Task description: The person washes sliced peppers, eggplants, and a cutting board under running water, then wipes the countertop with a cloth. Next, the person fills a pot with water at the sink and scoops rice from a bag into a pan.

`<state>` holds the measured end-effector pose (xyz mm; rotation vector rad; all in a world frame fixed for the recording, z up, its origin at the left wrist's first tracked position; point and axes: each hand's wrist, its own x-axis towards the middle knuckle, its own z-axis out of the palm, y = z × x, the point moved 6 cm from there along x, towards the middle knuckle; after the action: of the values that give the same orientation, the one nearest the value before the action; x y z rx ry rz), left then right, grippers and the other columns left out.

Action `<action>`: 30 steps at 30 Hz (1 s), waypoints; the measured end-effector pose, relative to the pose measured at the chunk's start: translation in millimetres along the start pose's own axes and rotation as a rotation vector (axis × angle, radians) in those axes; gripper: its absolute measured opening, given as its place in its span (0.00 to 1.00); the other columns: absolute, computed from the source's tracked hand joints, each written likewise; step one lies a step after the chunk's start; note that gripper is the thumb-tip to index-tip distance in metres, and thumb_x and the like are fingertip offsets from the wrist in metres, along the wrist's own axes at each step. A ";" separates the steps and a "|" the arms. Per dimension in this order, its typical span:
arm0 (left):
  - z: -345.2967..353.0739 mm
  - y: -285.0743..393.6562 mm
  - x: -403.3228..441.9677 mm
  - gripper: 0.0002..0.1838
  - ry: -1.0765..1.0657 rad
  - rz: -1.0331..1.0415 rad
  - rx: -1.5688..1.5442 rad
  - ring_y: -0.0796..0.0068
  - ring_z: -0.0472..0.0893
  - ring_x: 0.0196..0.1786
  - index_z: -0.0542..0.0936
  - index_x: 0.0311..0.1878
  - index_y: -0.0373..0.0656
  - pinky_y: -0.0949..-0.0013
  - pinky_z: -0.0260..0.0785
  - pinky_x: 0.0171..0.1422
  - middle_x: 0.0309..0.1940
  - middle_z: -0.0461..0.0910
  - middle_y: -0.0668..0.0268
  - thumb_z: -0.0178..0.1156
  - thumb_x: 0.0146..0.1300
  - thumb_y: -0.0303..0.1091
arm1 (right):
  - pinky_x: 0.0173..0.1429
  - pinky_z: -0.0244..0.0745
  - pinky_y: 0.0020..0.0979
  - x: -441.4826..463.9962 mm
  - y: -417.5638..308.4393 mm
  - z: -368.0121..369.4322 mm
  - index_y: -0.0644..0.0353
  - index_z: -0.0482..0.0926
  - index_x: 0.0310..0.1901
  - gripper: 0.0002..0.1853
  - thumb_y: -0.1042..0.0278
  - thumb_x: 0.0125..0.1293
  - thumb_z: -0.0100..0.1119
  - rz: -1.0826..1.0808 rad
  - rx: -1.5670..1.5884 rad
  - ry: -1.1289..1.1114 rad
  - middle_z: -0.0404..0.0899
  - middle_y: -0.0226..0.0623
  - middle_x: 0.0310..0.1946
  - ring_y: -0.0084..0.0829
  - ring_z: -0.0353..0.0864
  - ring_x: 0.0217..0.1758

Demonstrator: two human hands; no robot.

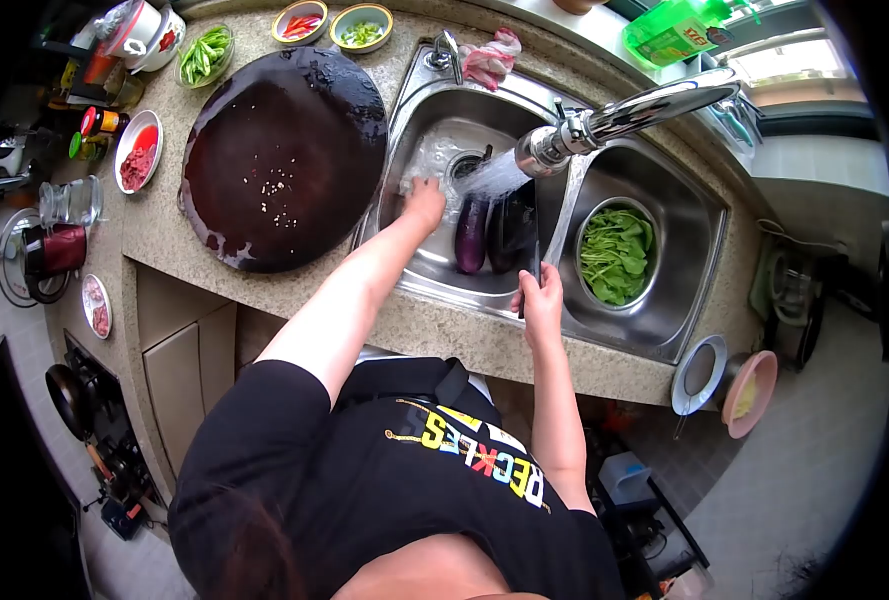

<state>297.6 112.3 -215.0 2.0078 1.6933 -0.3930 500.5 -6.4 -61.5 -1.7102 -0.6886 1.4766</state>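
My left hand (424, 203) is low in the left sink basin (429, 125), with its fingers apart and nothing visible in them. Water from the chrome faucet (554, 145) pours down beside it. At the basin's right side, my right hand (541, 298) is closed around the dark handle of a kitchen knife (537, 235), whose blade points away from me under the faucet. A purple eggplant (471, 235) lies in the basin between my hands. Another dark, eggplant-like shape (509, 235) is next to it, partly covered by the knife.
A bowl of leafy greens (616, 255) sits in the right basin. Left of the sink, a large round dark cutting board (284, 160) carries small pale bits. Around it are sliced green peppers (204, 55), red pepper strips (299, 27), chopped scallions (362, 34) and a meat dish (139, 155).
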 end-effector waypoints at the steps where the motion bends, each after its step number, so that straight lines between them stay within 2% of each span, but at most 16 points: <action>1: 7.2 -2.5 1.3 0.10 -0.004 -0.007 0.004 0.49 0.59 0.66 0.82 0.39 0.43 0.53 0.69 0.57 0.63 0.62 0.54 0.59 0.51 0.27 | 0.17 0.64 0.21 0.3 -4.3 1.7 0.68 0.64 0.46 0.15 0.71 0.61 0.53 -0.012 -0.014 0.001 0.68 0.29 0.18 0.19 0.67 0.14; 3: 25.9 -8.1 -6.0 0.11 -0.220 0.003 -0.012 0.52 0.76 0.51 0.82 0.38 0.41 0.57 0.72 0.52 0.47 0.77 0.55 0.58 0.49 0.25 | 0.17 0.63 0.21 3.5 -6.5 7.2 0.68 0.64 0.46 0.15 0.71 0.61 0.53 -0.016 -0.034 0.001 0.68 0.29 0.18 0.19 0.67 0.14; 4: 21.6 -9.1 -19.5 0.12 -0.132 0.107 0.001 0.53 0.80 0.38 0.82 0.37 0.42 0.58 0.73 0.48 0.33 0.81 0.56 0.56 0.47 0.22 | 0.17 0.63 0.21 7.7 -7.2 11.1 0.67 0.64 0.46 0.15 0.70 0.61 0.53 -0.034 -0.060 -0.015 0.68 0.29 0.18 0.19 0.67 0.14; 9: -23.2 -7.1 -67.0 0.11 -0.158 0.166 -0.156 0.50 0.78 0.41 0.80 0.33 0.41 0.56 0.71 0.45 0.33 0.79 0.50 0.54 0.44 0.19 | 0.16 0.63 0.21 40.2 -4.7 40.5 0.66 0.64 0.49 0.18 0.69 0.60 0.55 -0.117 -0.286 -0.086 0.70 0.32 0.22 0.17 0.68 0.14; 10: -33.0 -6.5 -73.4 0.11 -0.111 0.170 -0.233 0.49 0.78 0.41 0.79 0.31 0.40 0.55 0.70 0.44 0.32 0.78 0.48 0.53 0.43 0.18 | 0.22 0.69 0.26 47.4 -4.6 47.4 0.66 0.64 0.49 0.19 0.69 0.57 0.56 -0.080 -0.390 -0.109 0.73 0.37 0.25 0.25 0.73 0.19; 11: -34.1 -7.6 -75.2 0.11 -0.110 0.166 -0.231 0.49 0.78 0.41 0.79 0.31 0.40 0.55 0.70 0.44 0.32 0.78 0.48 0.53 0.43 0.18 | 0.36 0.74 0.36 62.7 -0.3 51.7 0.65 0.65 0.48 0.20 0.71 0.55 0.56 -0.590 -0.690 0.037 0.76 0.46 0.30 0.40 0.78 0.29; 13: -53.1 -9.5 -79.8 0.10 0.107 0.180 -0.383 0.47 0.77 0.41 0.77 0.30 0.39 0.56 0.69 0.43 0.31 0.77 0.47 0.51 0.43 0.17 | 0.47 0.71 0.42 64.0 -9.5 69.5 0.64 0.65 0.48 0.21 0.72 0.52 0.56 -0.566 -0.767 -0.008 0.76 0.52 0.37 0.52 0.76 0.41; 14: -55.6 -9.6 -80.6 0.10 0.107 0.177 -0.382 0.47 0.77 0.41 0.77 0.30 0.39 0.56 0.69 0.43 0.31 0.77 0.47 0.51 0.43 0.17 | 0.46 0.71 0.44 65.2 -8.8 75.6 0.61 0.66 0.49 0.21 0.74 0.51 0.56 -0.642 -0.812 0.005 0.74 0.54 0.40 0.54 0.74 0.43; 16: -72.6 -14.0 -92.9 0.11 0.175 0.045 -0.565 0.46 0.77 0.41 0.75 0.31 0.38 0.59 0.70 0.45 0.31 0.78 0.48 0.48 0.44 0.16 | 0.46 0.71 0.44 64.4 -7.6 82.6 0.60 0.66 0.49 0.21 0.75 0.51 0.56 -0.638 -0.916 -0.026 0.73 0.52 0.40 0.53 0.74 0.43; 19: -73.7 -19.5 -105.4 0.13 0.291 0.127 -0.720 0.45 0.77 0.41 0.75 0.33 0.38 0.61 0.69 0.45 0.31 0.77 0.47 0.46 0.44 0.16 | 0.46 0.73 0.43 67.6 3.0 85.0 0.57 0.68 0.49 0.22 0.77 0.50 0.58 -0.719 -1.120 -0.053 0.71 0.46 0.39 0.47 0.75 0.44; 20: -72.9 -21.5 -107.8 0.13 0.312 0.136 -0.732 0.53 0.79 0.39 0.77 0.32 0.37 0.64 0.69 0.44 0.29 0.78 0.48 0.45 0.44 0.16 | 0.46 0.73 0.42 69.3 9.3 81.5 0.56 0.67 0.50 0.23 0.77 0.49 0.59 -0.716 -1.127 -0.075 0.71 0.46 0.40 0.47 0.75 0.44; 21: -74.6 -22.1 -110.8 0.13 0.307 0.136 -0.730 0.53 0.79 0.39 0.77 0.32 0.37 0.64 0.69 0.44 0.29 0.78 0.48 0.45 0.44 0.16 | 0.47 0.73 0.41 68.5 14.4 78.8 0.56 0.67 0.51 0.24 0.76 0.49 0.60 -0.710 -1.133 -0.096 0.71 0.45 0.40 0.46 0.74 0.45; 23: -73.2 -24.9 -113.5 0.12 0.213 0.085 -0.905 0.62 0.79 0.34 0.77 0.29 0.37 0.67 0.68 0.40 0.25 0.77 0.51 0.46 0.43 0.16 | 0.47 0.73 0.41 67.9 24.0 73.6 0.56 0.68 0.52 0.27 0.75 0.48 0.62 -0.688 -1.159 -0.119 0.71 0.44 0.41 0.45 0.74 0.46; 24: -75.0 -26.1 -114.2 0.09 0.257 0.047 -0.884 0.70 0.77 0.29 0.77 0.25 0.36 0.68 0.67 0.35 0.20 0.75 0.54 0.47 0.43 0.17 | 0.48 0.73 0.41 69.1 31.7 71.6 0.56 0.68 0.52 0.27 0.74 0.48 0.63 -0.639 -1.203 -0.138 0.71 0.44 0.41 0.45 0.74 0.47; 28: -68.0 -26.2 -110.4 0.08 0.259 0.009 -0.933 0.73 0.73 0.24 0.77 0.24 0.36 0.68 0.64 0.30 0.17 0.74 0.60 0.48 0.44 0.18 | 0.50 0.71 0.41 64.5 42.5 68.2 0.57 0.70 0.51 0.25 0.70 0.48 0.64 -0.582 -1.285 -0.093 0.71 0.43 0.41 0.45 0.73 0.47; 30: -62.3 -24.3 -108.0 0.08 0.225 -0.013 -1.102 0.77 0.71 0.23 0.75 0.21 0.37 0.72 0.61 0.27 0.15 0.72 0.66 0.47 0.47 0.18 | 0.50 0.71 0.40 58.7 37.4 70.0 0.57 0.71 0.50 0.24 0.70 0.49 0.64 -0.600 -1.309 -0.037 0.72 0.43 0.40 0.45 0.73 0.47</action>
<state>247.6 57.7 -111.8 1.2145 1.5077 0.6681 439.9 33.2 -128.6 -1.9850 -2.2694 0.5522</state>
